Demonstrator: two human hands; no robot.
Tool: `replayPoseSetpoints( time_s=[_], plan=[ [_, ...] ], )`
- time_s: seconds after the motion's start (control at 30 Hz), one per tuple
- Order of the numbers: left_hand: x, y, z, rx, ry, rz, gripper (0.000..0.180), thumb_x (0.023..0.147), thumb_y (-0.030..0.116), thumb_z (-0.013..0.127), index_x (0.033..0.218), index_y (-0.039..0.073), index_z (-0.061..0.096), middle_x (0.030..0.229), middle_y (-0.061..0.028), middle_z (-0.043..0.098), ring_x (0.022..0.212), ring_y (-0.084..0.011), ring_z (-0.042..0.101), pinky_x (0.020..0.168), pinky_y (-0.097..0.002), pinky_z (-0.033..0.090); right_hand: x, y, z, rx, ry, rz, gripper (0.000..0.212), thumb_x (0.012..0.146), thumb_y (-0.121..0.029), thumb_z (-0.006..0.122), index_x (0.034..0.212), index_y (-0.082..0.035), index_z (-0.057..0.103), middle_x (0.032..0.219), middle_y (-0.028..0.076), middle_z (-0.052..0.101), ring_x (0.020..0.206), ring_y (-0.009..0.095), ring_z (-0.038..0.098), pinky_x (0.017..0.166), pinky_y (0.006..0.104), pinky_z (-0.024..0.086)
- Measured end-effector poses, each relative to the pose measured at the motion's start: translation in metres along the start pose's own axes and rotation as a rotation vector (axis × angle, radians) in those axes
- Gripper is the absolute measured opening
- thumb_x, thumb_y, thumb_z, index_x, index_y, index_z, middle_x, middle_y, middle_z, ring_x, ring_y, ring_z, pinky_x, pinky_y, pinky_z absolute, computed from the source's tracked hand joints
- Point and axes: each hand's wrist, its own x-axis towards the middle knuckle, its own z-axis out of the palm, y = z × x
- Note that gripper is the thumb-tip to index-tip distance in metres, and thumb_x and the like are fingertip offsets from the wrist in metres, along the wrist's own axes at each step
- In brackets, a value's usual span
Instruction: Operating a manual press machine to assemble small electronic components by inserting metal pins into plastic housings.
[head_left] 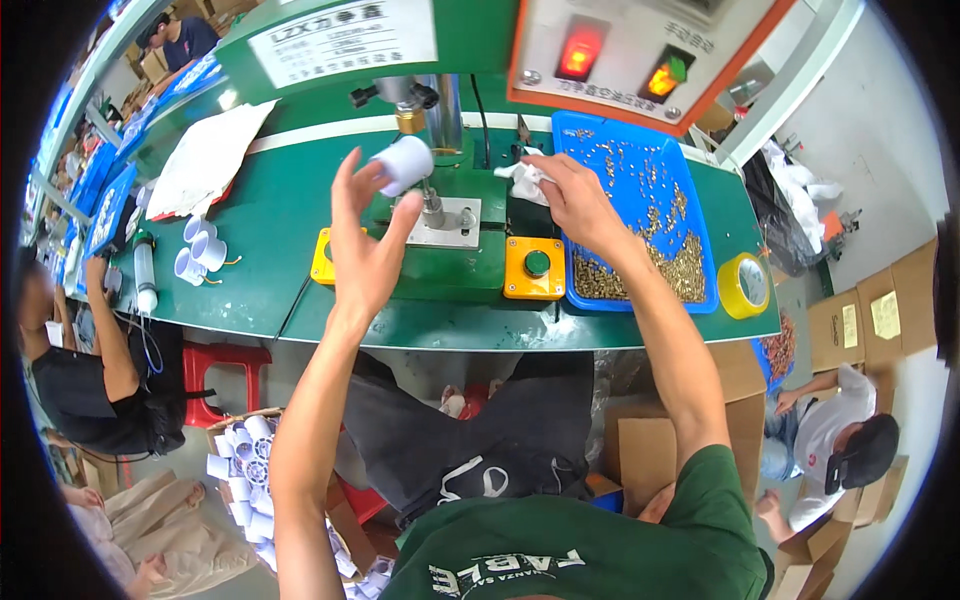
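Observation:
A white plastic cylinder [408, 163] is tilted above the metal pin fixture [435, 210] of the green press. My left hand [368, 245] holds it at its left side, the fingertips partly hidden behind it and the thumb lower down. To the right of the fixture, my right hand [585, 205] pinches a crumpled white cloth or tissue [526, 182]. The press head with its brass tip [410, 121] hangs just above the cylinder. Several more white cylinders [205, 250] stand on the left of the green table.
A blue tray [712, 270] of small brass parts lies on the right, beside yellow tape [743, 285]. Two yellow button boxes [534, 268] flank the press. A box of white parts [245, 470] is below left. Other people work at both sides.

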Motion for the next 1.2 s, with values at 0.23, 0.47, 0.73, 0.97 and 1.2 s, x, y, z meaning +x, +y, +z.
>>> replayPoseSetpoints(
  time_s=[0.23, 0.47, 0.73, 0.97, 1.2],
  plan=[
    [0.035, -0.014, -0.007, 0.355, 0.166, 0.067, 0.034, 0.093, 0.024, 0.064, 0.121, 0.004, 0.061, 0.115, -0.0149, 0.061, 0.105, -0.0267, 0.059, 0.087, -0.0377, 0.047, -0.002, 0.005, 0.011, 0.037, 0.097, -0.008, 0.019, 0.092, -0.004, 0.055, 0.109, 0.0, 0.059, 0.091, 0.021, 0.064, 0.082, 0.038, 0.064, 0.068, 0.0405, 0.049],
    [0.074, -0.038, -0.022, 0.427, -0.247, -0.138, 0.064, 0.075, 0.053, 0.076, 0.121, 0.009, 0.065, 0.109, -0.0142, 0.069, 0.103, -0.03, 0.065, 0.094, -0.0429, 0.046, 0.003, 0.001, 0.016, -0.036, 0.246, 0.18, 0.015, 0.097, -0.016, 0.055, 0.098, -0.001, 0.056, 0.072, 0.023, 0.062, 0.067, 0.041, 0.063, 0.054, 0.0439, 0.044],
    [0.061, -0.032, -0.004, 0.533, -0.2, 0.04, 0.052, 0.071, 0.044, 0.075, 0.111, 0.012, 0.068, 0.106, -0.0133, 0.068, 0.106, -0.0312, 0.061, 0.091, -0.0507, 0.038, -0.001, 0.027, 0.019, 0.008, 0.278, 0.181, 0.036, 0.102, -0.028, 0.048, 0.088, 0.002, 0.064, 0.075, 0.011, 0.06, 0.066, 0.019, 0.052, 0.063, 0.0376, 0.044],
    [0.039, -0.037, -0.095, 0.384, 0.209, 0.145, 0.052, 0.076, 0.028, 0.08, 0.116, 0.005, 0.057, 0.106, -0.0132, 0.063, 0.098, -0.0239, 0.063, 0.082, -0.0364, 0.053, 0.003, 0.033, 0.018, 0.466, 0.207, 0.212, 0.037, 0.099, -0.011, 0.053, 0.135, -0.001, 0.05, 0.108, 0.008, 0.064, 0.083, 0.015, 0.064, 0.068, 0.027, 0.055],
    [0.016, -0.077, -0.243, 0.984, 0.123, -0.094, 0.048, 0.075, 0.024, 0.077, 0.117, 0.006, 0.061, 0.109, -0.0177, 0.064, 0.106, -0.0354, 0.057, 0.094, -0.0452, 0.046, 0.006, 0.046, 0.021, 0.135, 0.138, 0.159, 0.025, 0.101, -0.018, 0.051, 0.114, 0.001, 0.06, 0.091, 0.008, 0.063, 0.075, 0.013, 0.056, 0.064, 0.0279, 0.044]
  ],
)
